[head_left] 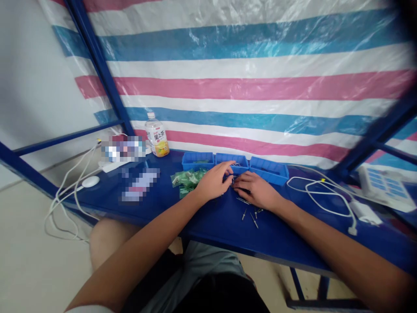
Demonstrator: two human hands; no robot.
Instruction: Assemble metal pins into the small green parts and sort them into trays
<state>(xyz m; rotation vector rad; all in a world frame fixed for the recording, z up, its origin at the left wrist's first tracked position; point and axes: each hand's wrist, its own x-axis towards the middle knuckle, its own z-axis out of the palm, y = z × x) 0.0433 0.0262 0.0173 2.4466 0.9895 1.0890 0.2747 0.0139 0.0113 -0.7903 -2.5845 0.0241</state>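
My left hand (213, 180) hovers low over the desk in front of the middle blue bin (232, 161). Its fingers are curved, with a gap between thumb and forefinger. Close beside it, my right hand (256, 189) has its fingers bent and drawn together over a small pile of thin metal pop rivets, partly hidden under the fingertips. Several loose rivets (254, 220) lie on the desk just below my right hand. More metal pieces show inside the middle bin. Small green plastic bags (189, 179) are heaped to the left of my left hand.
A left bin (197, 160) and a right bin (269, 170) flank the middle one on the blue desk (208, 226). A drink bottle (157, 135) stands back left. White cables (319, 187), a charger (366, 212) and a power strip (387, 187) lie right. A mouse (91, 181) sits left.
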